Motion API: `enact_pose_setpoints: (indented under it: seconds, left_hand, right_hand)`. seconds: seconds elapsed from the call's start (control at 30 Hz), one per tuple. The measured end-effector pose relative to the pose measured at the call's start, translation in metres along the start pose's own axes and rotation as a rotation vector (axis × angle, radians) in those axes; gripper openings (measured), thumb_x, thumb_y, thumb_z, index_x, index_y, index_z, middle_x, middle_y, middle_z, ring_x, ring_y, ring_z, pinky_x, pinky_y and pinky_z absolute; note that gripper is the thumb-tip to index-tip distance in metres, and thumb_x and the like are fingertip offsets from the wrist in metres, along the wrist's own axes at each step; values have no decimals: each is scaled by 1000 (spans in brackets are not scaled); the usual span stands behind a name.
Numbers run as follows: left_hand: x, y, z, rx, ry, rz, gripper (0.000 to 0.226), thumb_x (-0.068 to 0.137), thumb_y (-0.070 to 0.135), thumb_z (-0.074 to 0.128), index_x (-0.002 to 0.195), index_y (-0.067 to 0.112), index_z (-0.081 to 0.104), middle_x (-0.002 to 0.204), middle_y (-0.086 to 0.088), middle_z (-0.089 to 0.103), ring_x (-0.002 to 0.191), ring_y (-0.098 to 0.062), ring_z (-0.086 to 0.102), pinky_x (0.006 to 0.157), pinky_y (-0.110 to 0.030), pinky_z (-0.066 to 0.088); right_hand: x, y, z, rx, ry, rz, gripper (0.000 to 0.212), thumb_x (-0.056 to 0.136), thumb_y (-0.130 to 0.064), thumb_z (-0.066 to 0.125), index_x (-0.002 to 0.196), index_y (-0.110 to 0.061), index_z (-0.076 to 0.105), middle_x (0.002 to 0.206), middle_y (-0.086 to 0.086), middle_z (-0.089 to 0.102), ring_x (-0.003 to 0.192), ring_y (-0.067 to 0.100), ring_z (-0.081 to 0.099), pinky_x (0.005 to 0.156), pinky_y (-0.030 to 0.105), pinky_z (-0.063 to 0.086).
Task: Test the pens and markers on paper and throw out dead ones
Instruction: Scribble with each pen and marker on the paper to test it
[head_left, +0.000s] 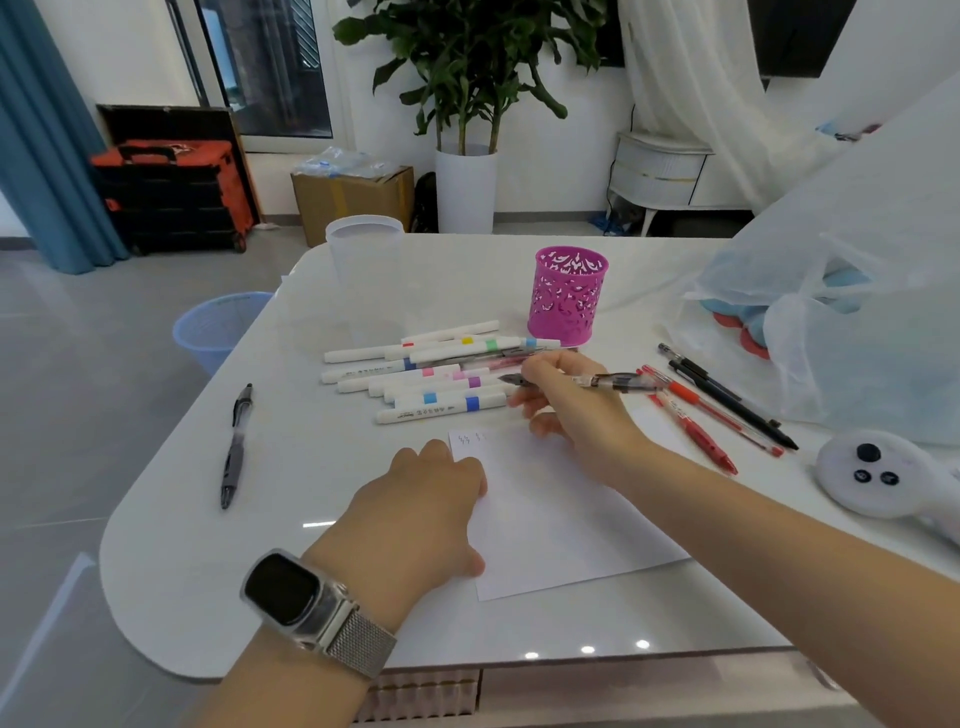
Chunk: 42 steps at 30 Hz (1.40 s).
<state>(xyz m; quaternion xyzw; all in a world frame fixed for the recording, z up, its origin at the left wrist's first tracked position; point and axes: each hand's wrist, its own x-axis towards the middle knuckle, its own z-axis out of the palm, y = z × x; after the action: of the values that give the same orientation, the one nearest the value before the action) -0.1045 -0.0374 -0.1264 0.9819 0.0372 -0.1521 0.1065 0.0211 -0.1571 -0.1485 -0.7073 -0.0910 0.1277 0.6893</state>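
My right hand (566, 400) grips a clear-barrelled black pen (618, 383), tip pointing left, above the top edge of a white sheet of paper (561, 519). A few small scribbles (465, 440) mark the sheet's top left corner. My left hand (421, 504), with a watch on its wrist, rests on the paper's left edge with fingers curled under. A pile of several white markers (431, 371) with coloured bands lies beyond the paper. Red and black pens (717, 410) lie to the right. One grey pen (235, 447) lies alone at the left.
A pink cut-out pen holder (569, 296) stands behind the markers, a clear plastic cup (365, 280) to its left. A blue waste basket (213, 330) sits on the floor by the table's left edge. A plastic bag (841, 322) and a white plush toy (878, 480) crowd the right side.
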Motion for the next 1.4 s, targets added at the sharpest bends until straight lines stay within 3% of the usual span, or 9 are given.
enact_pose_setpoints:
  seconds: [0.1, 0.23, 0.37, 0.63, 0.83, 1.27, 1.4]
  left_hand:
    - [0, 1, 0, 6, 2, -8, 60, 80, 36, 69, 131, 29, 40, 126, 2, 37, 117, -18, 37, 92, -35, 46]
    - [0, 3, 1, 12, 6, -15, 58, 81, 36, 68, 131, 28, 40, 126, 1, 37, 117, -19, 36, 91, -36, 46]
    - [-1, 4, 0, 21, 5, -16, 58, 82, 36, 68, 132, 27, 40, 128, 0, 37, 118, -20, 36, 91, -36, 46]
    - [-1, 5, -2, 22, -4, -24, 56, 82, 35, 68, 130, 26, 41, 129, 0, 36, 119, -20, 36, 90, -35, 46]
    - [-1, 5, -1, 24, -11, -26, 57, 81, 36, 68, 131, 26, 40, 129, 0, 36, 118, -20, 37, 91, -35, 46]
    - [1, 4, 0, 19, 0, -19, 59, 80, 37, 69, 131, 28, 40, 128, 1, 36, 118, -20, 36, 90, -35, 46]
    - [1, 2, 1, 5, 7, -11, 61, 79, 38, 70, 131, 29, 40, 128, 2, 37, 118, -19, 37, 91, -35, 46]
  right_hand:
    - [-1, 8, 4, -121, -38, -109, 8, 85, -17, 69, 86, -9, 67, 77, 7, 72, 62, 12, 62, 51, 24, 48]
    - [2, 19, 9, -272, 142, -189, 30, 79, -18, 72, 60, -10, 50, 52, -2, 56, 46, 1, 50, 48, 12, 40]
    - [2, 24, 12, -334, 105, -190, 26, 75, -7, 63, 57, -9, 44, 48, 2, 51, 47, 10, 47, 45, 16, 36]
    - [4, 26, 14, -388, 59, -221, 23, 76, -5, 64, 59, -7, 48, 50, 4, 54, 40, 2, 46, 45, 12, 37]
    - [6, 28, 14, -419, 47, -239, 21, 73, -5, 64, 58, -6, 49, 45, -1, 51, 43, 7, 46, 48, 18, 39]
    - [8, 28, 14, -431, 24, -215, 34, 73, -5, 63, 50, -14, 38, 50, 10, 48, 50, 16, 49, 52, 23, 37]
    - [9, 13, 4, -147, 52, -96, 32, 81, -13, 72, 59, -9, 50, 46, 1, 51, 40, 7, 43, 41, 16, 35]
